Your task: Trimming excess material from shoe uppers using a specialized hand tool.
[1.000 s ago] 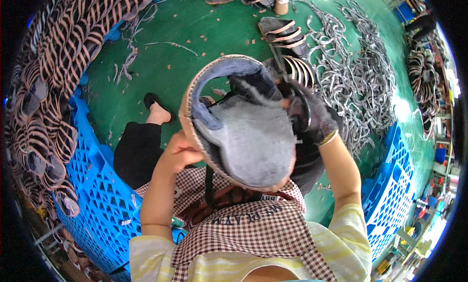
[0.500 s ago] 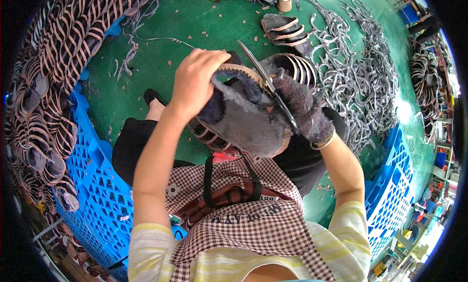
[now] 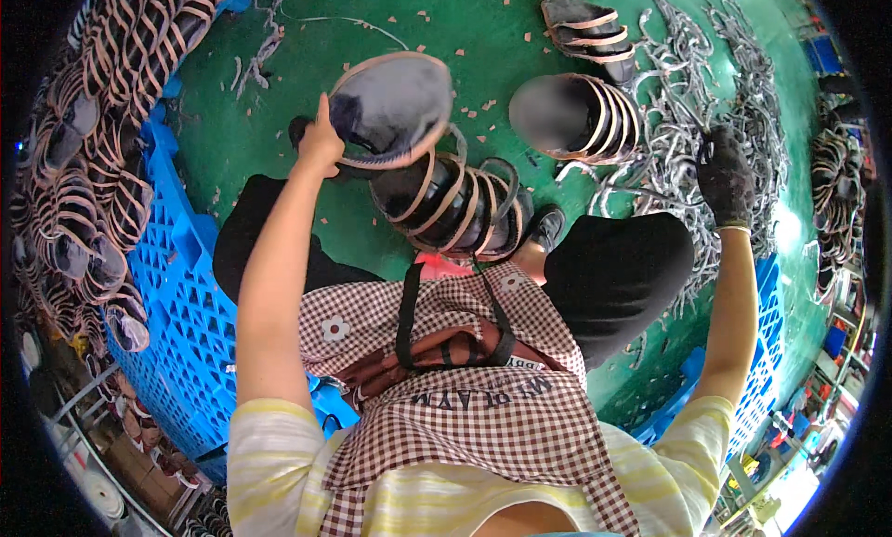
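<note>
My bare left hand [image 3: 321, 147] grips the edge of a shoe upper [image 3: 400, 100] with a smooth grey and dark inside and a tan rim. It is held up over the floor, left of centre. Just below it, a nested stack of dark uppers [image 3: 446, 203] with tan edges lies by my lap, a loose grey strip looping over it. My right hand [image 3: 725, 179], in a dark glove, is stretched far out to the right over a heap of grey fuzzy trimmings [image 3: 674, 100]. Its fingers look curled; what they hold is hard to make out, and no scissor blades show clearly.
More nested uppers [image 3: 595, 119] lie ahead to the right, with another stack [image 3: 590, 35] beyond them. Large piles of uppers [image 3: 139, 82] rise at the left on blue plastic pallets [image 3: 177, 295]. Tan scraps dot the green floor [image 3: 297, 82].
My right hand has swung from the upper out to the right, over the trimmings. The scissors seen earlier no longer show clearly. My left hand has moved left and turned the upper.
</note>
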A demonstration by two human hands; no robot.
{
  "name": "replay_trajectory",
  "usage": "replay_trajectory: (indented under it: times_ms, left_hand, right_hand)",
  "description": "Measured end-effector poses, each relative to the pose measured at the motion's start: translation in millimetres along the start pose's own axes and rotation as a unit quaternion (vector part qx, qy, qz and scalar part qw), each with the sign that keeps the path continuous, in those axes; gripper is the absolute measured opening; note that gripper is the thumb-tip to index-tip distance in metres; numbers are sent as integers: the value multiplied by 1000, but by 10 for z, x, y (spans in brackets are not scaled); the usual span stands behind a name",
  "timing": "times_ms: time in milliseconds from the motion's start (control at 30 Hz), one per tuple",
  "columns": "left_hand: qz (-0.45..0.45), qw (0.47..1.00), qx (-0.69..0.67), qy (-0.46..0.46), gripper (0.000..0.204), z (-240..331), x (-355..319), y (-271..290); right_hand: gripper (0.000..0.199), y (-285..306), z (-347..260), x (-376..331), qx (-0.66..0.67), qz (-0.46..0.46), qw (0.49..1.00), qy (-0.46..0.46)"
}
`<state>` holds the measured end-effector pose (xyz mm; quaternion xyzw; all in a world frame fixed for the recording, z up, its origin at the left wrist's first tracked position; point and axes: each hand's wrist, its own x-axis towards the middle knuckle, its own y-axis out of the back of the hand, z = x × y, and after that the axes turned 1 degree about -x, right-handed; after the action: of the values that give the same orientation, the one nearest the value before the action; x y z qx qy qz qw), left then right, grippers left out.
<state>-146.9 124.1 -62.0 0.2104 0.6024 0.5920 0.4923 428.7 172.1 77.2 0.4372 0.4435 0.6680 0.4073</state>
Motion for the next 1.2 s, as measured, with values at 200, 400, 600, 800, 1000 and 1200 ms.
replay_trajectory:
  times_ms: [200, 400, 600, 800, 1000, 1200]
  left_hand:
    - [-273, 876, -293, 270, 51, 154, -412, -1388]
    - [-361, 904, -105, 204, 67, -1, -516, -1628]
    - [-120, 987, 107, 8, 42, 295, -368, -887]
    - [-56, 903, -276, -324, 33, 1685, -512, -671]
    - [-84, 856, -409, -305, 40, 2687, -656, -779]
    - [-249, 674, -673, -174, 31, 1948, -1134, 158]
  right_hand:
    - [31, -377, -149, 240, 147, -73, 975, -148]
    - [39, -1537, -776, 656, 231, -173, 948, -135]
    - [32, -2077, -1141, 757, 132, -291, 914, -249]
    - [25, -1296, -1302, 946, 275, -139, 941, -138]
    - [35, -68, -1780, 880, 375, -42, 926, 35]
    - [53, 665, -1628, 303, 411, -1, 900, 144]
